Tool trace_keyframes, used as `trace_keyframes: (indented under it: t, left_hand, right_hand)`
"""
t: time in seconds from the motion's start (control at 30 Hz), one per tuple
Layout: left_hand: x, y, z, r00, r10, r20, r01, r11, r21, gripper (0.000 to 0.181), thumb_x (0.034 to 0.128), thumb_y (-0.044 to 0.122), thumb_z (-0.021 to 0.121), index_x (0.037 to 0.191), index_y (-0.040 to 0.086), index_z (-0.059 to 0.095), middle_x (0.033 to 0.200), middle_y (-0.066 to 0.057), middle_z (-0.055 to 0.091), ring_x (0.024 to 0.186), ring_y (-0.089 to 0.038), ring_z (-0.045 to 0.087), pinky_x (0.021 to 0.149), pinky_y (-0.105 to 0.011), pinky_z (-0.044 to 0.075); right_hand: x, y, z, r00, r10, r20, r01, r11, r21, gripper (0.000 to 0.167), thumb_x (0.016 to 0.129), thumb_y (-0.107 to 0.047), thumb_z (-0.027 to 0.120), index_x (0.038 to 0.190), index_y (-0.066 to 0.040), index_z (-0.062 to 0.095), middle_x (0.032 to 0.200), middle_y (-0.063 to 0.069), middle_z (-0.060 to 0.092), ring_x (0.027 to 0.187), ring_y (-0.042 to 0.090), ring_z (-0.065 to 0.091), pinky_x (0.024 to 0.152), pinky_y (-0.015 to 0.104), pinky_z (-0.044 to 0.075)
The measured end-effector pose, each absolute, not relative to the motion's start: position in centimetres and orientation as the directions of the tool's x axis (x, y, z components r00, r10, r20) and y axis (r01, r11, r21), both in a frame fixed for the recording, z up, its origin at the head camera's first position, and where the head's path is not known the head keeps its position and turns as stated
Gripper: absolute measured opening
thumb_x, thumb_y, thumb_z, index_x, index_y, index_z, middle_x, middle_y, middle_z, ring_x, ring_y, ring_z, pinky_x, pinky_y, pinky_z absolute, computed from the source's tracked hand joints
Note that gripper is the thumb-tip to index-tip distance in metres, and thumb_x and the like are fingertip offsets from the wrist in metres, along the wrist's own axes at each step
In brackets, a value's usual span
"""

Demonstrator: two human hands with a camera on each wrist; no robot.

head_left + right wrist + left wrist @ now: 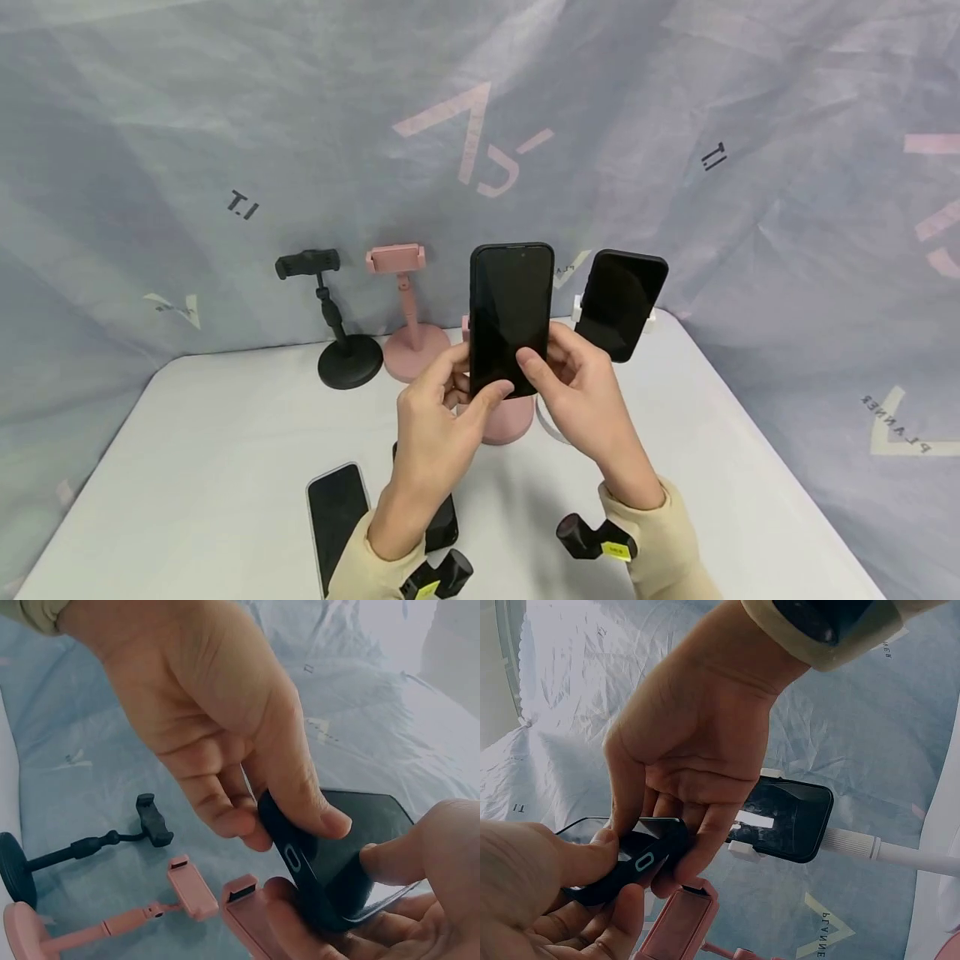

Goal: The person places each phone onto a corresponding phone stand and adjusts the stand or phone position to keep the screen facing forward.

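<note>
A black smartphone (512, 308) in a dark case is held upright between both hands, screen facing me. My left hand (431, 437) grips its lower left edge, thumb at the bottom of the screen. At the lower right side my right hand (588, 400) grips it, thumb lying on the screen. In the right wrist view, an oval opening shows in the end of the phone case (291, 859). Right behind the phone stands a pink phone stand, its round base (510, 423) visible and its clamp (251, 911) close to the fingers.
Another phone (622, 304) sits tilted in a white stand (851, 841) at the right. A black stand (349, 362) and a second pink stand (416, 352) stand at the table's back left. Two phones, one silver-edged (337, 508) and one black (442, 527), lie near the left forearm.
</note>
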State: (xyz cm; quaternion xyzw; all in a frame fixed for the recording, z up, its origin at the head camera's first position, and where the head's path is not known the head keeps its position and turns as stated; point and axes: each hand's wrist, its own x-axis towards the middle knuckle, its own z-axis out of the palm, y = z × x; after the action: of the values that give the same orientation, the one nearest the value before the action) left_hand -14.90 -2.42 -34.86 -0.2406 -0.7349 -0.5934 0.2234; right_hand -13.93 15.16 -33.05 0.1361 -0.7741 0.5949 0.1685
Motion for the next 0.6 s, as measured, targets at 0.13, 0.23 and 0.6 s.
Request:
trace_keyframes:
  t: [0.13, 0.23, 0.6]
  left_hand:
    - [-15.1, -2.6, -34.8, -0.786, 0.097, 0.610, 0.617, 0.168, 0.769, 0.045, 0.0839, 0.016, 0.086, 0.124, 0.006, 0.069, 0.092, -0.005, 0.072, 0.078, -0.012, 0.066, 0.067, -0.022, 0.056]
    - [-15.5, -2.8, -34.9, -0.775, 0.106, 0.623, 0.631, 0.181, 0.755, 0.047, 0.0856, 0.016, 0.085, 0.128, 0.005, 0.068, 0.098, -0.007, 0.073, 0.081, -0.013, 0.069, 0.070, -0.023, 0.059]
    - [-17.2, -3.8, -35.7, -0.756, 0.045, 0.653, 0.639, 0.267, 0.722, 0.043, 0.0912, 0.017, 0.080, 0.131, 0.008, 0.066, 0.112, -0.009, 0.065, 0.093, -0.020, 0.067, 0.071, -0.024, 0.057]
  right_hand:
    - [-14.2, 15.1, -33.0, -0.892, -0.008, 0.452, -0.440, 0.240, -0.865, 0.025, 0.100, -0.009, 0.068, 0.125, -0.007, 0.069, 0.109, 0.010, 0.078, 0.096, 0.014, 0.076, 0.082, 0.027, 0.060]
    - [-14.6, 15.1, -33.0, -0.885, -0.005, 0.466, -0.453, 0.239, -0.859, 0.026, 0.099, -0.007, 0.068, 0.125, -0.006, 0.069, 0.110, 0.010, 0.078, 0.096, 0.014, 0.076, 0.083, 0.027, 0.061]
    - [-15.8, 15.6, -33.8, -0.927, 0.051, 0.371, -0.341, 0.296, -0.892, 0.023, 0.099, -0.012, 0.070, 0.123, -0.009, 0.070, 0.108, 0.006, 0.079, 0.096, 0.013, 0.076, 0.086, 0.025, 0.058]
